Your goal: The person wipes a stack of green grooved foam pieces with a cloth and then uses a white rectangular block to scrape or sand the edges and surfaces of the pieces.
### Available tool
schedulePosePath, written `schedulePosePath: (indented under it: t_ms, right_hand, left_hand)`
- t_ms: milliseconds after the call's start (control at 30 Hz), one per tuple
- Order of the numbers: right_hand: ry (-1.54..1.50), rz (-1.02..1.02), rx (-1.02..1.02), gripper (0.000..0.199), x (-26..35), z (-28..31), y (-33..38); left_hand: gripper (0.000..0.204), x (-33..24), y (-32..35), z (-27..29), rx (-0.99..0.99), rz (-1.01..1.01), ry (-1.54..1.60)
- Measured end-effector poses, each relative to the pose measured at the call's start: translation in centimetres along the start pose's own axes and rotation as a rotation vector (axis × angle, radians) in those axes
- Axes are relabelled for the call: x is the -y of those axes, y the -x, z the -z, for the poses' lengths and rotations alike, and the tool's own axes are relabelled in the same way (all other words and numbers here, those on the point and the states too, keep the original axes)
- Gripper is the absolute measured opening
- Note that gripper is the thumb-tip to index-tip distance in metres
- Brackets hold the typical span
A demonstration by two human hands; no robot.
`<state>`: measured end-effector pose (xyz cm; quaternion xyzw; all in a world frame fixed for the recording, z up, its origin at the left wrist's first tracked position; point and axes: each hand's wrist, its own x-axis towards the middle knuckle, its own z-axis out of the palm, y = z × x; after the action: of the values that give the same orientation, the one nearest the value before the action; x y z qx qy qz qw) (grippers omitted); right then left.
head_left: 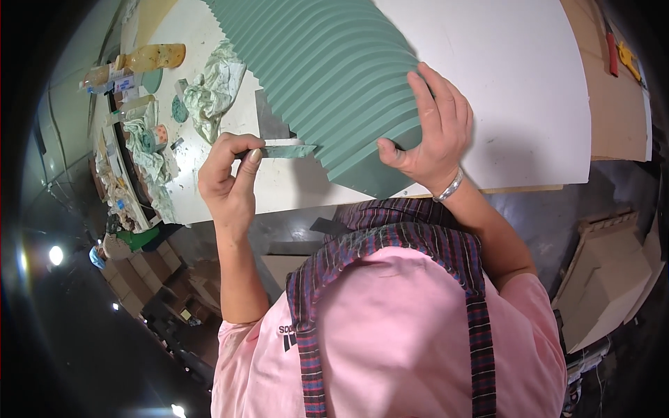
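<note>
- The wavy green piece (327, 76) lies on the white counter (509, 104).
- The left hand (230, 171) pinches a thin strip (287, 151) in its fingers, by the piece's left edge.
- The right hand (439, 132) touches the piece's right side, its fingers spread.

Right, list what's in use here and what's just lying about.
In use:
- ridged green piece, right hand on it
- flat tool, in the left hand

Apparently lying about:
- crumpled cloth, possibly for wiping
- amber bottle
- red-handled tool
- cardboard
</note>
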<state>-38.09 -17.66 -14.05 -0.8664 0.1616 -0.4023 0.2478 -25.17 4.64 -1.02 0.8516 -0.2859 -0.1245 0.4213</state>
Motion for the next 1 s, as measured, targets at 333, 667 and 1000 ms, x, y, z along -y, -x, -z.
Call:
schedulePosePath:
  t_ms: [333, 667, 1000]
  right_hand:
    - [0.022, 0.003, -0.008, 0.075, 0.0, -0.2, -0.1]
    - [0.022, 0.027, 0.012, 0.075, 0.1, 0.0, 0.1]
    - [0.019, 0.009, -0.029, 0.075, 0.0, -0.5, 0.3]
  left_hand:
    - [0.011, -1.0, -0.6, -0.2, -0.003, -0.123, -0.198]
    - [0.015, -2.0, -1.4, -0.6, 0.002, -0.256, -0.306]
    - [0.014, -2.2, -1.5, -0.7, 0.014, -0.270, -0.313]
